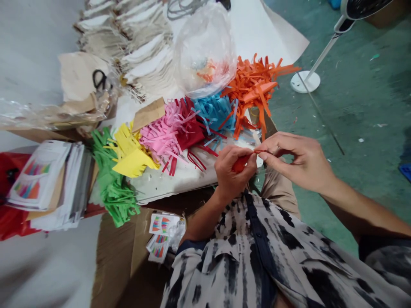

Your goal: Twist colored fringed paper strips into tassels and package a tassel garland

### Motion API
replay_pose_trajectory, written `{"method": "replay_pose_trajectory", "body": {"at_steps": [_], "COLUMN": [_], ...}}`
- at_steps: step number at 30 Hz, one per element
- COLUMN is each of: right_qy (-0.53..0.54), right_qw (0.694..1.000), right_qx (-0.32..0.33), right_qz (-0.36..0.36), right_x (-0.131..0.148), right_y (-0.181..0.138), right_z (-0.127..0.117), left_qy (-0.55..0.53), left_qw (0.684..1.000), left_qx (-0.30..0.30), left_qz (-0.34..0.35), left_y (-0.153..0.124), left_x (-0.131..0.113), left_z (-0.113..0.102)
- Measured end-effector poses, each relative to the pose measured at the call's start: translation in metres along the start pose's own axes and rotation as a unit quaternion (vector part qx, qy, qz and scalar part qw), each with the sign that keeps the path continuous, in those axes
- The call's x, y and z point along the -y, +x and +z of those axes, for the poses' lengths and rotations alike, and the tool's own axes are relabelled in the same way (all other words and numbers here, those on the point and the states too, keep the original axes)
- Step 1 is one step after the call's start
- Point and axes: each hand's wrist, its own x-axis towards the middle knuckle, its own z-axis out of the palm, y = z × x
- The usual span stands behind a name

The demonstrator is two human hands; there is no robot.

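My left hand (231, 169) is closed around a small red fringed paper piece (241, 162), held just above the near edge of the white work surface (167, 182). My right hand (297, 158) pinches the thin end of the same red piece between thumb and forefinger. Just beyond my hands lie piles of fringed paper: orange (257, 92), blue (215, 111), dark red (189, 128), pink (162, 134), yellow (130, 152) and green (112, 184).
A clear plastic bag (205, 47) sits behind the piles. Black scissors (100, 79) lie at the back left near stacked white paper bundles (138, 42). Stacks of printed cards (48, 179) lie at left, a cardboard box (128, 252) below. A fan stand (305, 81) stands on the green floor.
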Motion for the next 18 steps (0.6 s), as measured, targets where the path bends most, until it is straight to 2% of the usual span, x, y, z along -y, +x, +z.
{"method": "replay_pose_trajectory", "body": {"at_steps": [7,10,14,18], "right_qy": [0.041,0.055,0.073,0.046], "right_qw": [0.998,0.996,0.992,0.996], "right_qx": [-0.028,-0.021,-0.054,-0.054], "right_qz": [0.044,0.064,0.087,0.062], "right_x": [-0.007,-0.010,-0.014,-0.012], "right_y": [-0.003,-0.004,-0.007,-0.006], "right_z": [-0.001,-0.001,-0.002,-0.005], "left_qy": [-0.031,-0.035,-0.021,0.044], "left_qw": [0.999,0.998,0.997,0.995], "left_qx": [0.033,0.046,0.060,0.090], "left_qz": [0.003,-0.022,-0.043,0.002], "left_y": [0.000,-0.001,-0.002,-0.003], "left_x": [0.004,0.006,0.009,0.010], "left_z": [0.002,0.003,0.002,0.000]}}
